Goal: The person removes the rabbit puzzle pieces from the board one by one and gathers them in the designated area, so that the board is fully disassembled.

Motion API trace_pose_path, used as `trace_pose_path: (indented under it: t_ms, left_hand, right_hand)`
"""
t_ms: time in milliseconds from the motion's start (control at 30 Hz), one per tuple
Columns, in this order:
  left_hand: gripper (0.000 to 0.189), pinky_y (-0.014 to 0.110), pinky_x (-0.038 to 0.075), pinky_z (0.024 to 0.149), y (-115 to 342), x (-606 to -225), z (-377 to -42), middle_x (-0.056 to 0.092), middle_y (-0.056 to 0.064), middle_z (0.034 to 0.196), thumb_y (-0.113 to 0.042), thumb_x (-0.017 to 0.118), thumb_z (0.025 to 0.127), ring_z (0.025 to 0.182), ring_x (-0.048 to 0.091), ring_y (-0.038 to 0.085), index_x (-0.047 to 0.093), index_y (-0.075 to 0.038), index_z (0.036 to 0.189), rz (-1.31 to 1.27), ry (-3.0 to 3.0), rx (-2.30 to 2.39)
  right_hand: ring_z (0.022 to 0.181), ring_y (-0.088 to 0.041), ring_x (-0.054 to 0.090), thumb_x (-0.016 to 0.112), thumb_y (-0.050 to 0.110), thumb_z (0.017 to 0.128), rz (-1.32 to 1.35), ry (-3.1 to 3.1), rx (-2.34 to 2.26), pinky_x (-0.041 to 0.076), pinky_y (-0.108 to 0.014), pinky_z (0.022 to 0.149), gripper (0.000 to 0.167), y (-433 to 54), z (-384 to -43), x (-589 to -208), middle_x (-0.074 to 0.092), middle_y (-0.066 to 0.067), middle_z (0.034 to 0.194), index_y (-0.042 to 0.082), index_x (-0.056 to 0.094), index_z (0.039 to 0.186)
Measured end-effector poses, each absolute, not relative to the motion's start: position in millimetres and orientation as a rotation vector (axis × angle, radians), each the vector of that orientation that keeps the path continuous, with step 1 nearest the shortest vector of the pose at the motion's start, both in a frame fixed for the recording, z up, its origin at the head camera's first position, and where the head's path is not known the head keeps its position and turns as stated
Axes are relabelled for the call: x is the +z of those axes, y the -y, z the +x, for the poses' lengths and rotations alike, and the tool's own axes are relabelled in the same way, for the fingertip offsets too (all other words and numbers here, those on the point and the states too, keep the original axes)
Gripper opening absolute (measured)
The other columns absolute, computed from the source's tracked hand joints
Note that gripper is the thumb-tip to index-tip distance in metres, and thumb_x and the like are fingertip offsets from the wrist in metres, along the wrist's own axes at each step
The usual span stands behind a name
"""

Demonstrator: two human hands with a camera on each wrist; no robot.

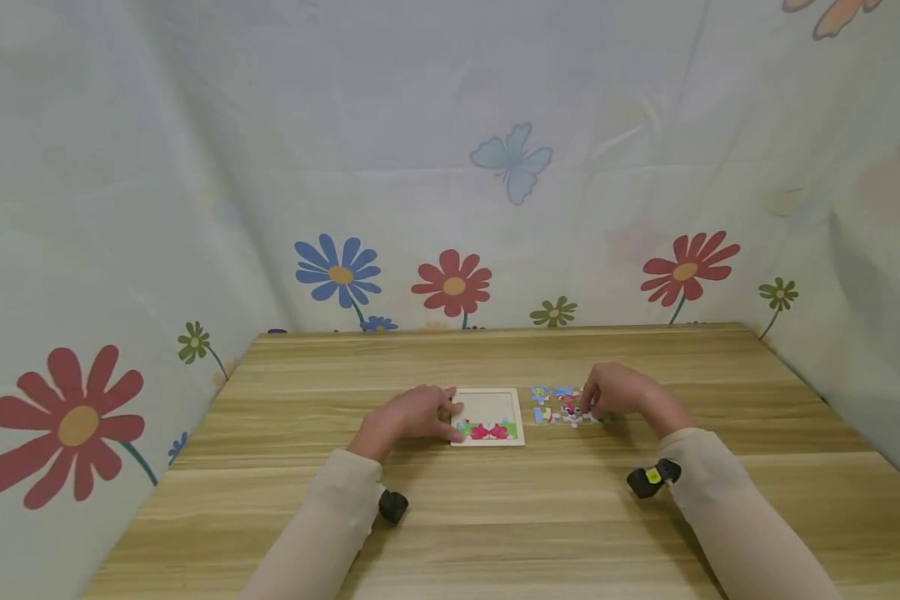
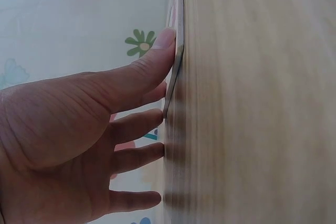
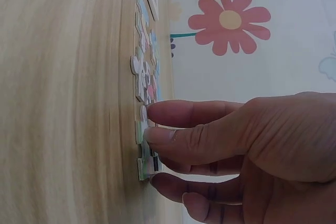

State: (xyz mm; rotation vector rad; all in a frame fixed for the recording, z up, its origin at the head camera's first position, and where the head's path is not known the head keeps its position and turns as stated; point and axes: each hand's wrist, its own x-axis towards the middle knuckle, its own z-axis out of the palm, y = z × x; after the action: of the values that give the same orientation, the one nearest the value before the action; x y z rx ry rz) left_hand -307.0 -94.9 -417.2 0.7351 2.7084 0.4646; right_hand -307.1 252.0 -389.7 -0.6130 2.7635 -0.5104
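Observation:
A shallow wooden puzzle tray (image 1: 521, 427) lies flat on the table. Pieces with red and green print (image 1: 492, 432) fill its near strip; bare wood shows above them. My left hand (image 1: 420, 414) rests at the tray's left side. In the left wrist view its thumb lies on the tray's edge (image 2: 180, 38), and the other fingers stretch down, fairly straight. Right of the tray lie several loose puzzle pieces (image 1: 542, 395). Over their right end is my right hand (image 1: 621, 390), its fingers bent. Its thumb and forefinger pinch a puzzle piece (image 3: 140, 129) low at the table, partly hidden by the fingertips.
The wood-grain table (image 1: 495, 517) reaches back to a pale curtain (image 1: 390, 200) printed with flowers and a butterfly. Both wrists carry small black cameras, one on the left sleeve (image 1: 393, 506) and one on the right (image 1: 648, 481).

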Motion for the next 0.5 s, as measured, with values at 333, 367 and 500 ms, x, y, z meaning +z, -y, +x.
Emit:
trace_pose_path:
  t_ms: [333,367,500]
  left_hand:
    - [0.065,0.046,0.031,0.116,96,-416,-305,0.039,0.006,0.157,-0.041,0.079,0.085,0.145,0.034,0.031,0.058,-0.016,0.141,0.738,-2.714,0.458]
    - [0.065,0.046,0.031,0.116,96,-416,-304,0.039,0.006,0.157,-0.041,0.079,0.084,0.145,0.034,0.031,0.058,-0.016,0.141,0.735,-2.714,0.46]
    - [0.065,0.045,0.033,0.115,95,-416,-305,0.04,0.006,0.157,-0.042,0.079,0.084,0.144,0.035,0.03,0.058,-0.017,0.141,0.74,-2.717,0.452]
  right_hand:
    - [0.071,-0.013,0.059,0.075,-0.007,0.08,-0.658,-2.787,-0.498,0.053,-0.03,0.064,0.015,-254,-307,-388,0.071,-0.003,0.086,0.007,0.08,0.086]
    - [0.073,-0.014,0.059,0.075,-0.006,0.081,-0.675,-2.795,-0.512,0.053,-0.031,0.066,0.014,-255,-306,-385,0.071,-0.004,0.087,0.006,0.079,0.087]
    - [0.081,-0.021,0.061,0.071,-0.004,0.086,-0.758,-2.855,-0.593,0.055,-0.038,0.072,0.012,-258,-301,-368,0.071,-0.009,0.091,-0.002,0.077,0.097]
